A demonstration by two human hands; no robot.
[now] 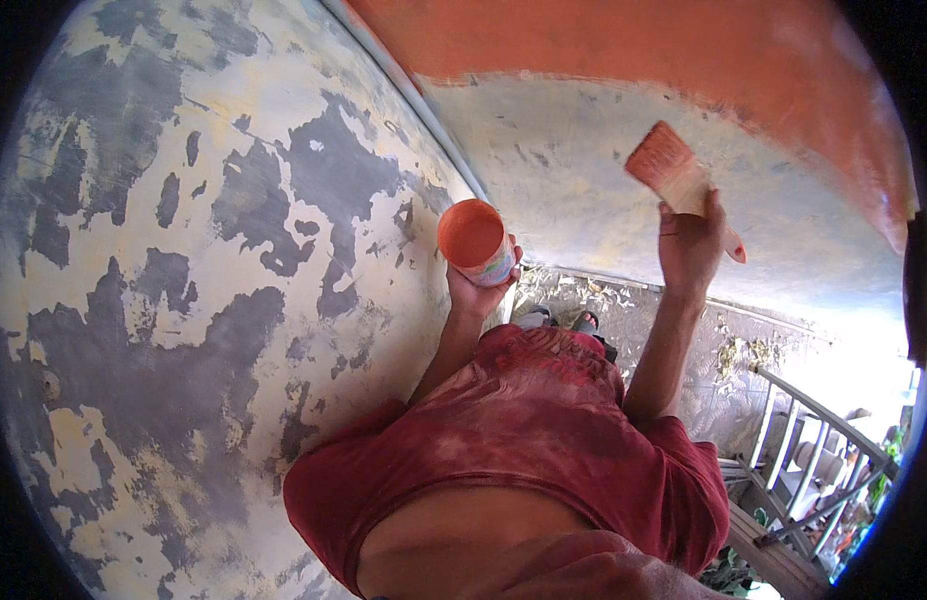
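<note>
The greyish floor (635,318) carries scattered pale flakes (588,290) near its far edge, a yellowish cluster of debris (745,352) (farther right), and the person's feet (586,322) in dark footwear.

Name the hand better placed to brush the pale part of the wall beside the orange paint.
Probably the right hand: it grips the paintbrush, held before that pale part, while the left hand is occupied holding the cup of orange paint.
</note>
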